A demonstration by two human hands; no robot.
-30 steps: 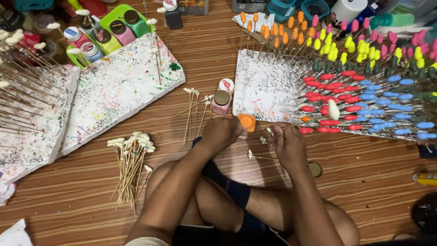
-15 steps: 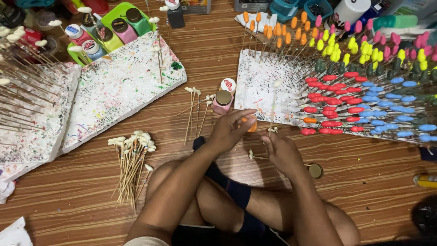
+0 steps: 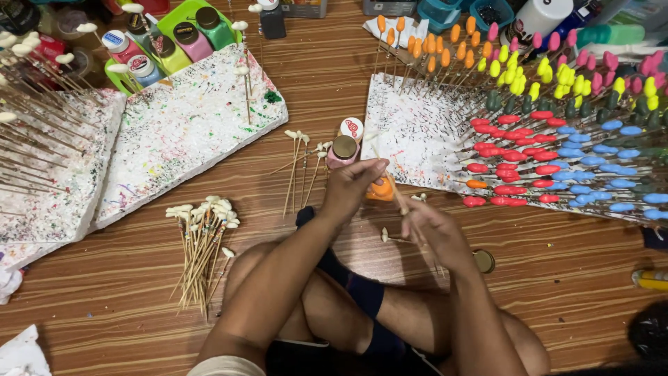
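A person sits cross-legged on the brown wooden floor (image 3: 104,320). The left hand (image 3: 353,182) wraps around a small orange paint bottle (image 3: 381,189) and holds it tight, just in front of a pink paint bottle with a brown cap (image 3: 343,151). The right hand (image 3: 433,233) pinches a thin wooden stick with a small pale tip (image 3: 394,188). The two hands are close together but not touching.

The stick is long and thin. It leans up and away from the person, with its far end by the orange bottle and its near end in the right hand's fingers. I cannot tell if the tip is in the paint.

A lot looks done. The white splattered foam board on the right (image 3: 410,132) is full of sticks with painted tips: orange, yellow, pink, green, red and blue rows (image 3: 557,146). A lot looks left, too. A bundle of plain white-tipped sticks (image 3: 202,244) lies on the floor by the left knee, and a few more plain sticks (image 3: 299,163) lie near the pink bottle. One loose white-tipped stick (image 3: 387,237) lies between the hands and the legs. The white foam board on the left (image 3: 174,132) has only a few sticks in it.
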